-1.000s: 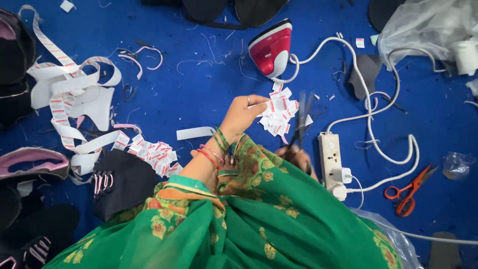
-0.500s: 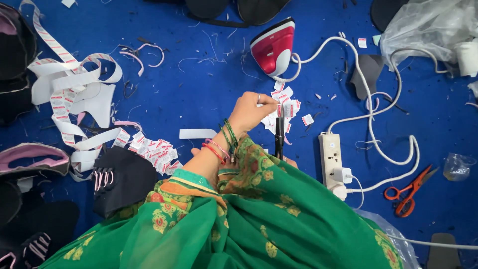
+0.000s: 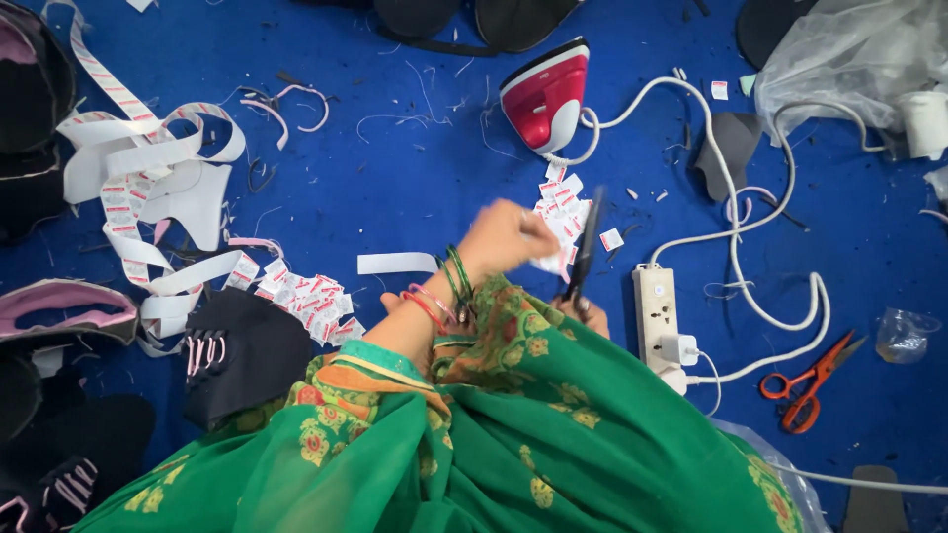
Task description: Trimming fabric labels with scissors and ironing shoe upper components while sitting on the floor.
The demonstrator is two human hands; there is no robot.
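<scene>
Blue floor covering [image 3: 415, 178], centre: left hand [image 3: 509, 237] pinching blurred white label strip [image 3: 553, 259]; right hand [image 3: 585, 314] clasping dark scissors [image 3: 583, 259], blades upright. Cut red-printed labels [image 3: 565, 205] adjacent.

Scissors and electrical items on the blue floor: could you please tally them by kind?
Scissors: 2, the black scissors in the right hand and the orange scissors
Irons: 1, the red iron
Power strips: 1, the white power strip
Total: 4
</scene>
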